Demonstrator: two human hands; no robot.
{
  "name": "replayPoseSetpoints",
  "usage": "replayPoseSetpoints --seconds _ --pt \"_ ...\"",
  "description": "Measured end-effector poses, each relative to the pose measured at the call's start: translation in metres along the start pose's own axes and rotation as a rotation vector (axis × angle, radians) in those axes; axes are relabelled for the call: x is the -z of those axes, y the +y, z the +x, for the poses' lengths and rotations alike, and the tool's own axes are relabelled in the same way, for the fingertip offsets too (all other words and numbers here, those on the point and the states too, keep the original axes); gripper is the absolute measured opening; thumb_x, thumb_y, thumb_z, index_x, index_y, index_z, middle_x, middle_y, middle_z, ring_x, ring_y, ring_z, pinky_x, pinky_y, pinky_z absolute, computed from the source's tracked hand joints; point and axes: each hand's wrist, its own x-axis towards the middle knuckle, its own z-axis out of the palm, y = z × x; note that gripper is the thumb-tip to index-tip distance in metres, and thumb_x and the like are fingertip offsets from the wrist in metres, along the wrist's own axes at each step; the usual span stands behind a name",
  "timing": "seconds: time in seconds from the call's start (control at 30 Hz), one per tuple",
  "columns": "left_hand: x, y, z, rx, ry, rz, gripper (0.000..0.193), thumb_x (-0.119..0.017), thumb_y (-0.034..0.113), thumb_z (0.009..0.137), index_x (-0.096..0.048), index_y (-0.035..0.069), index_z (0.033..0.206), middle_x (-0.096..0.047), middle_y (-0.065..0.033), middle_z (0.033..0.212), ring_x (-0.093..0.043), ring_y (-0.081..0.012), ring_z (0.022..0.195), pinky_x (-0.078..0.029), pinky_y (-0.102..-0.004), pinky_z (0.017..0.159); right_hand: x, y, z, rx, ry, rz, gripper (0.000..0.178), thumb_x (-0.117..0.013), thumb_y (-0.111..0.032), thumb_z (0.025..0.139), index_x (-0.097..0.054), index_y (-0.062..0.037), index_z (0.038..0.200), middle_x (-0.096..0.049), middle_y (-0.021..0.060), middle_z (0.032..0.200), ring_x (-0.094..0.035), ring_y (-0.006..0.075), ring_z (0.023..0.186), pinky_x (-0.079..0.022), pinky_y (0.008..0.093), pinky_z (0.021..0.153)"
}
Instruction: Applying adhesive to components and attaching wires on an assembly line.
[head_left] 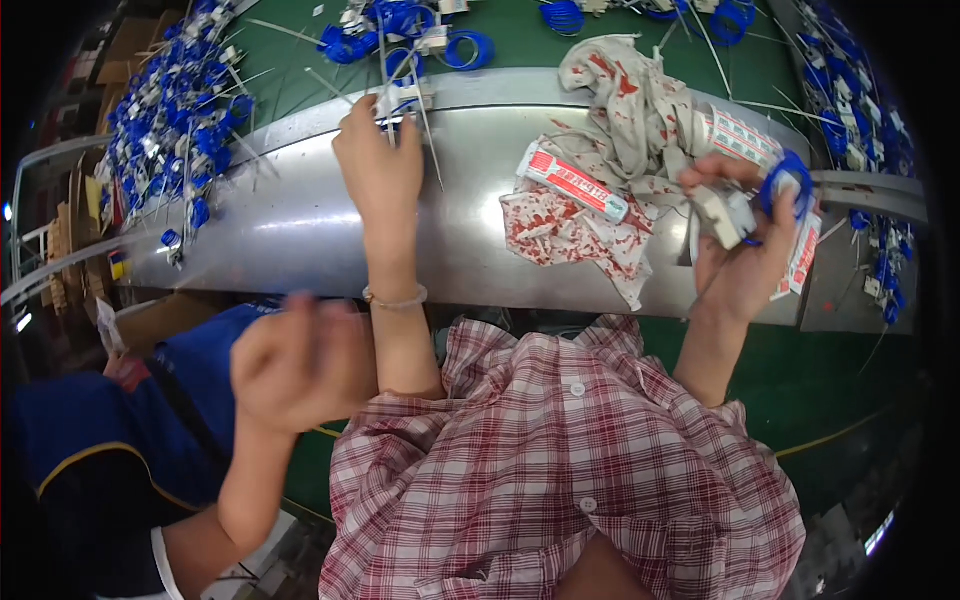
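Observation:
My left hand (378,165) reaches over the bench's far edge. Its thumb and fingers close around a blue wire coil with a white connector (405,97), partly hidden by the fingers. Thin pale strips stick out around that piece. Toward the right, my right hand (745,240) holds another blue wire coil (788,185) with a white plastic connector (725,215), raised above the bench. Beside that hand lie a crumpled grey cloth with red stains (640,115) and a red-and-white tube (572,183) on a red-spotted cloth (575,235).
The rounded metal bench edge (460,220) borders a green surface (290,65) with more coils. Bundles of blue coils hang at left (175,130) and right (850,90). Another person's blurred hand (300,365) is close beside my left forearm. A printed packet (740,135) lies under the cloth's right side.

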Motion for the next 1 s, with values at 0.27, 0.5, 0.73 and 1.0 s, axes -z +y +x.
replayPoseSetpoints --seconds 0.27,0.5,0.73,1.0 --pt "-0.025 0.0 -0.022 -0.078 -0.046 -0.109 0.033 -0.056 0.008 0.081 -0.049 -0.004 0.11 -0.053 -0.0204 0.104 -0.054 -0.0318 0.09 -0.046 -0.0374 0.076 -0.014 0.029 -0.001 -0.318 -0.014 0.198 0.047 -0.03 -0.039 0.095 -0.053 0.0024 0.092 -0.06 0.0184 0.087 -0.062 0.0296 0.08 -0.051 0.0373 0.076" --pt "-0.105 0.115 -0.099 -1.123 -0.482 -0.115 0.016 -0.056 0.013 0.077 -0.056 0.003 0.088 -0.058 -0.0085 0.092 -0.056 -0.0174 0.077 -0.048 -0.0375 0.071 -0.004 0.015 0.006 -0.153 0.143 0.004 0.039 -0.036 -0.033 0.094 -0.054 0.0025 0.091 -0.06 0.0178 0.086 -0.062 0.0282 0.081 -0.051 0.0361 0.076" --pt "-0.091 0.181 -0.101 -1.902 -0.028 0.071 0.017 -0.06 0.024 0.075 -0.06 0.009 0.083 -0.056 0.0005 0.073 -0.052 -0.0146 0.079 -0.044 -0.0329 0.075 0.024 -0.022 -0.002 0.18 0.032 0.037 0.041 -0.03 -0.032 0.094 -0.05 0.0035 0.09 -0.056 0.0172 0.081 -0.056 0.0311 0.079 -0.046 0.0413 0.077" --pt "-0.087 0.186 -0.102 -2.155 0.06 0.361 0.024 -0.066 0.023 0.073 -0.057 0.006 0.086 -0.052 -0.0001 0.073 -0.05 -0.013 0.088 -0.039 -0.0328 0.088 0.102 -0.068 -0.013 0.397 0.162 0.087 0.039 -0.036 -0.028 0.093 -0.053 0.0062 0.092 -0.055 0.0197 0.089 -0.053 0.0344 0.089 -0.041 0.0429 0.088"
